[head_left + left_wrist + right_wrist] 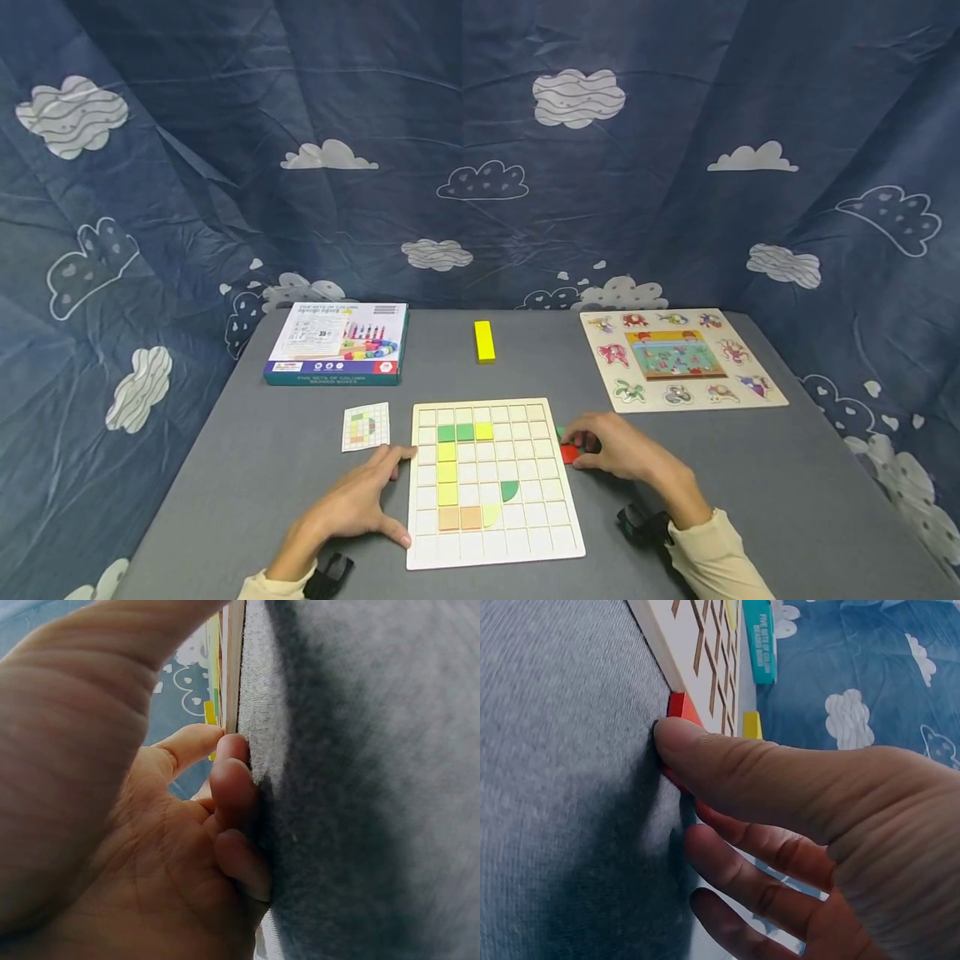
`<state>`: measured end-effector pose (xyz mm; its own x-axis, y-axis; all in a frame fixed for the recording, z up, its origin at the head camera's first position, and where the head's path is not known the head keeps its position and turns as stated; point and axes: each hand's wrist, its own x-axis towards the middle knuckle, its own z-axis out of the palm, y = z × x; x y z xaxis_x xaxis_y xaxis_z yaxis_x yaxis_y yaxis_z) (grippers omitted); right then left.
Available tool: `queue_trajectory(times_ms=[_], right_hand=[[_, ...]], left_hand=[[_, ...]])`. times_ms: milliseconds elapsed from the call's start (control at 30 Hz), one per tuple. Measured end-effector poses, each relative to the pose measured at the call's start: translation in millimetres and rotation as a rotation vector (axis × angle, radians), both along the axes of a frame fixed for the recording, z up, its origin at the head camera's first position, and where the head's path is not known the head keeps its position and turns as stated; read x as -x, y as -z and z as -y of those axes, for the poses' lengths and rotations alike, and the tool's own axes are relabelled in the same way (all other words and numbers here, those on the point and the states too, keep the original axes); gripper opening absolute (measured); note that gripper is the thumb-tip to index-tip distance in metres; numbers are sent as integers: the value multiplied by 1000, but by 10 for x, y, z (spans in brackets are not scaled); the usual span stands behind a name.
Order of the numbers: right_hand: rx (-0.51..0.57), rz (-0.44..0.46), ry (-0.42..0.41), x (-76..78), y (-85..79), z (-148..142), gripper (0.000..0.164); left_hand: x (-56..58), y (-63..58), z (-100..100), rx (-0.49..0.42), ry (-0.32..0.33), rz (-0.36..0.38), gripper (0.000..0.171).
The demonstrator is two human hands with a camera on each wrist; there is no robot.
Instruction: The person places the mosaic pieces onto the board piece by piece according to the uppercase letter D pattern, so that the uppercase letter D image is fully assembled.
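A white grid board (pixel 525 537) lies on the grey table, with green, yellow and orange square tiles and two rounded pieces in its cells. My left hand (pixel 363 497) rests at the board's left edge, thumb near the lower corner and fingers spread up the side. In the left wrist view, the fingertips (pixel 234 787) touch the table beside the board's edge. Just off the board's right side, my right hand (pixel 618 446) pinches a red tile (pixel 568 454) between thumb and fingers. That red tile (pixel 681 707) shows beside the thumb in the right wrist view. A green piece (pixel 560 432) peeks out behind it, mostly hidden.
Left of the board lies a small pattern card (pixel 366 427). A boxed bead set (pixel 337 346) sits at the back left, a yellow block (pixel 485 342) at the back middle. An animal puzzle board (pixel 611 383) lies at the back right. A dark cloud-print curtain (pixel 480 242) hangs behind.
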<state>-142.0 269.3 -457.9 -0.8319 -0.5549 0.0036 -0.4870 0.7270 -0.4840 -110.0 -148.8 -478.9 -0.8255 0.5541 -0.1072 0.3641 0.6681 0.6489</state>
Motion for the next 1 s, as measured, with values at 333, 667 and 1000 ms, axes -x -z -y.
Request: queue_trajectory(times_ms=[333, 667, 1000], right_hand=[[95, 84, -22, 50, 93, -119, 31], [132, 161, -13, 67, 97, -148, 36], [177, 164, -31, 32, 111, -160, 31]], left_hand=[[-2, -4, -7, 5, -3, -3, 113], [12, -3, -11, 0, -4, -2, 113], [-9, 14, 3, -2, 5, -14, 113]])
